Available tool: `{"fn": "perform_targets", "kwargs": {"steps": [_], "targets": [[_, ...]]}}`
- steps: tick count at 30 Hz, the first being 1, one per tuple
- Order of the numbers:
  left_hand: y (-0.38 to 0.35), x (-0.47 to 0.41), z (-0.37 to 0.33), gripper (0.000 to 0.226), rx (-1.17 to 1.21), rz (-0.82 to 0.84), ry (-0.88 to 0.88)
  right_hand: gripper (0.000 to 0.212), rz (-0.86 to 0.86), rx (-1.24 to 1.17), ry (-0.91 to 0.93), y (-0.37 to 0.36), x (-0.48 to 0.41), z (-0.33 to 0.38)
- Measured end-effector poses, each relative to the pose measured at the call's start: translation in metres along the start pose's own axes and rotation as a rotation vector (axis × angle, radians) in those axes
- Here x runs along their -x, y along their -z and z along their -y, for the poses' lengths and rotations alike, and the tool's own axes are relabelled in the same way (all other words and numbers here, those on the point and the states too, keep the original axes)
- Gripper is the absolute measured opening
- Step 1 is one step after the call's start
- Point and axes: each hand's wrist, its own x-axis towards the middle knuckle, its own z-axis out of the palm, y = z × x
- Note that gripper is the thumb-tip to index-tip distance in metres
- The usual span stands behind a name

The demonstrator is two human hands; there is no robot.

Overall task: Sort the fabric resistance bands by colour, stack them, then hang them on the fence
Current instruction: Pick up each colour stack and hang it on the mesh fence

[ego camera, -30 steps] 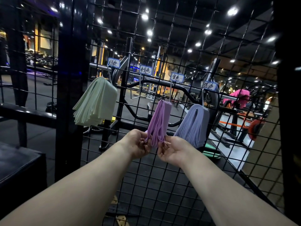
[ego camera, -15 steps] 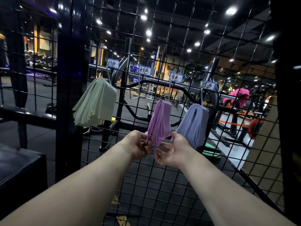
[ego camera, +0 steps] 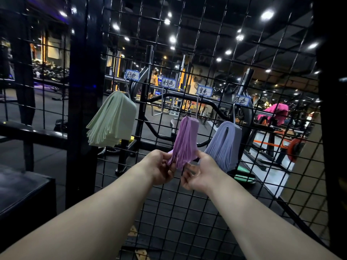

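- Left hand point(ego camera: 161, 167): fingers curled round the lower left edge of the purple bands point(ego camera: 185, 141), gripping them.
- Right hand point(ego camera: 200, 172): thumb pressed against the lower right edge of the same stack, fingers curled beneath, pinching the band ends.
- Purple bands hang as one stack from a wire hook point(ego camera: 197, 107) on the fence point(ego camera: 187, 222), under the third label point(ego camera: 203, 91).
- Green bands point(ego camera: 112, 119) hang to the left under the first label point(ego camera: 132, 75), well apart from the hands.
- Blue bands point(ego camera: 225, 143) hang just right of the purple stack, under the fourth label point(ego camera: 242, 100); the right hand is close beside them, contact unclear.
- Second label point(ego camera: 168, 83) has a wire hook point(ego camera: 158, 109) below it.
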Motion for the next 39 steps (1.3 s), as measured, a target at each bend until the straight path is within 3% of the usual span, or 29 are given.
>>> {"fn": "perform_targets", "kwargs": {"steps": [5,15,19,39], "targets": [[-0.002,0.002,-0.001,0.022,0.012,-0.006,-0.003,0.015,-0.045,-0.046,0.012,-0.003,-0.006,0.0],[0.003,-0.002,-0.003,0.032,-0.002,-0.007,-0.028,0.018,-0.022,-0.029,0.047,0.001,-0.013,-0.002],[0.008,-0.004,-0.003,0.02,0.017,-0.018,-0.02,0.023,-0.004,-0.057,0.032,-0.001,-0.007,-0.001],[0.007,-0.003,-0.002,0.024,0.026,-0.043,-0.023,0.019,0.087,-0.161,0.024,0.006,-0.011,0.0]]}}
